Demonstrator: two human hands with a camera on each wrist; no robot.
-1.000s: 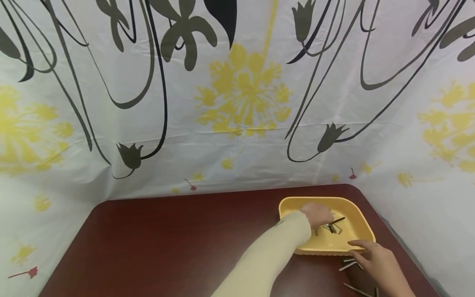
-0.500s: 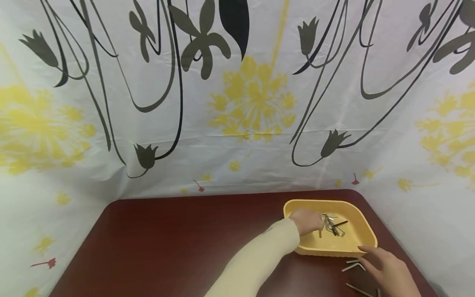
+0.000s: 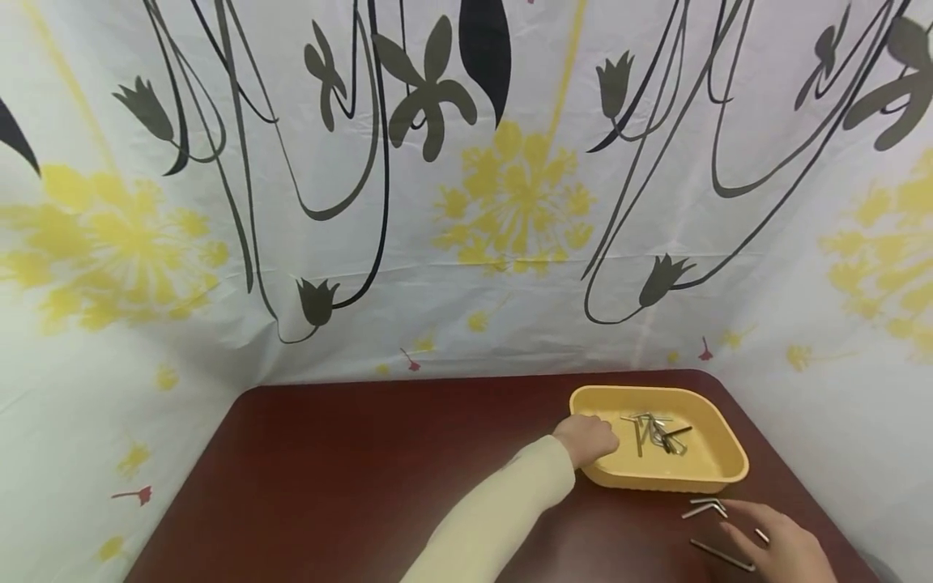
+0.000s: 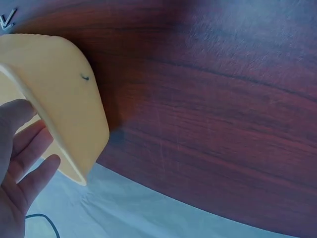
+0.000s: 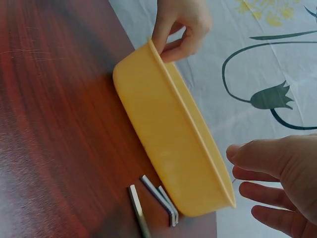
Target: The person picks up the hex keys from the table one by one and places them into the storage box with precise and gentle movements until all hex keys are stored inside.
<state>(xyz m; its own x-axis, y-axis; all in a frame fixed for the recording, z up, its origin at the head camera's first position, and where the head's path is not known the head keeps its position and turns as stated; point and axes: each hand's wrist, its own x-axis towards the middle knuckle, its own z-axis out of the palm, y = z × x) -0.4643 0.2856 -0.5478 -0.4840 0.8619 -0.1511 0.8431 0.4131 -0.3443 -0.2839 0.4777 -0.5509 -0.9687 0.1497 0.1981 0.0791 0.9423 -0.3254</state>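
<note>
My left hand (image 3: 586, 439) is at the left end of a yellow plastic tray (image 3: 649, 483), its fingertips inside the rim. In the left wrist view its thumb and fingers are loosely bent and apart, with nothing visible between them. Several L-shaped hex keys (image 3: 640, 437) lie piled in the tray, one of them black. My right hand (image 3: 783, 544) hovers beside the tray's near right corner with loosely curved fingers, holding nothing. By its fingertips, two hex keys (image 3: 703, 508) lie on the table. A longer hex key (image 3: 722, 555) is nearer to me, and another piece (image 3: 761, 535) is partly hidden by the hand.
The dark red-brown table (image 3: 408, 478) has rounded far corners. Behind and beside it hangs a white sheet (image 3: 437, 324) printed with flowers. The tray stands near the table's far right edge.
My left hand has moved left from the pile to the tray's left end, uncovering more hex keys. The right hand has drawn back from the tray's rim toward the hex keys on the table.
</note>
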